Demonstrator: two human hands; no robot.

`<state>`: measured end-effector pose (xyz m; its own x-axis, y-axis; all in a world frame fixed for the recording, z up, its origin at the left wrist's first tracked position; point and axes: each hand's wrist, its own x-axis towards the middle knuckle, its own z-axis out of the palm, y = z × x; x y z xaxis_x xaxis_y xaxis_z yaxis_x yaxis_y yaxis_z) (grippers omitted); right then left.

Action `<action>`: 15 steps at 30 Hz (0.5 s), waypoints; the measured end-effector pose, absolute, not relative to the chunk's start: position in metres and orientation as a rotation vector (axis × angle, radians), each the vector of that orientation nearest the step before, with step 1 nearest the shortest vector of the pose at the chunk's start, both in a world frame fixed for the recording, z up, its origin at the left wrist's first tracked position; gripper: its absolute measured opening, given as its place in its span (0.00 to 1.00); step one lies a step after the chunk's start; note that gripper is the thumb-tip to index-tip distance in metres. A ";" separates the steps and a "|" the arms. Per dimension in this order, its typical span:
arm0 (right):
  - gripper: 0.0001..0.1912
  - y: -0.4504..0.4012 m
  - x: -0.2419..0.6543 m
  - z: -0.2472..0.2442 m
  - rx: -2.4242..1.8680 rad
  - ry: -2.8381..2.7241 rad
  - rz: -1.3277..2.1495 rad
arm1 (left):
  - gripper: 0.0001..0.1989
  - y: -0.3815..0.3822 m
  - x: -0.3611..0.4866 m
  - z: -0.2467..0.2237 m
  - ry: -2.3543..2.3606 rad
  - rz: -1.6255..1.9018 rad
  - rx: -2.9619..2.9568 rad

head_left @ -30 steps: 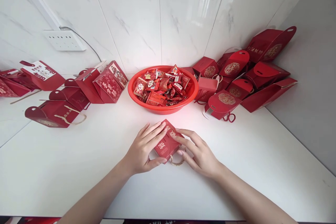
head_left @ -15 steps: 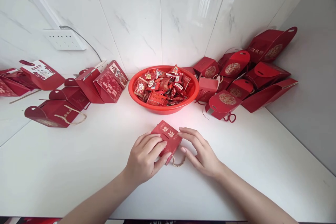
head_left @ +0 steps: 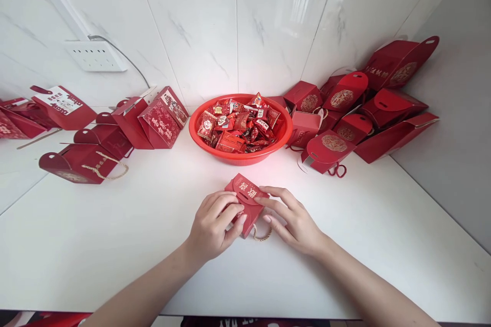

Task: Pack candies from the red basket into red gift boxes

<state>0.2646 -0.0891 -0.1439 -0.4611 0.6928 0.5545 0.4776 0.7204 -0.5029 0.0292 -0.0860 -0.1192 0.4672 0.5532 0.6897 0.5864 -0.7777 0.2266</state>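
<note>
While left hand [head_left: 215,222] and right hand [head_left: 293,219] touch a box [head_left: 251,211], gold characters [head_left: 247,190] show.

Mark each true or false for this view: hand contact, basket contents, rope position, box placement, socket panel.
1. Both the left hand and right hand touch the small red printed cardboard box. True.
2. The round red plastic basket is empty. False: it holds red wrapped packets.
3. The twisted beige rope handle lies under the left hand. False: it loops out near the right thumb.
4. Other red boxes flank the basket on both sides. True.
5. The white socket panel lies inside the basket. False: it's on the wall.
</note>
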 end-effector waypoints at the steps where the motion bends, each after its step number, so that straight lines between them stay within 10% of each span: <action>1: 0.22 -0.089 0.264 -0.144 -0.873 -2.148 0.361 | 0.07 -0.085 0.028 -0.120 -1.054 -1.222 -2.653; 9: 0.23 -0.098 0.258 -0.143 -0.840 -2.185 0.342 | 0.34 -0.091 0.027 -0.113 -1.227 -0.859 -2.720; 15: 0.23 -0.100 0.262 -0.141 -0.857 -2.240 0.324 | 0.27 -0.091 0.008 -0.102 -1.316 -0.436 -2.649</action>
<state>0.2622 -0.1000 -0.1411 -0.5309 0.6626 0.5283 0.4855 0.7488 -0.4512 0.0082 -0.0906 -0.1021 0.5723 0.7536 0.3235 0.7977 -0.6031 -0.0062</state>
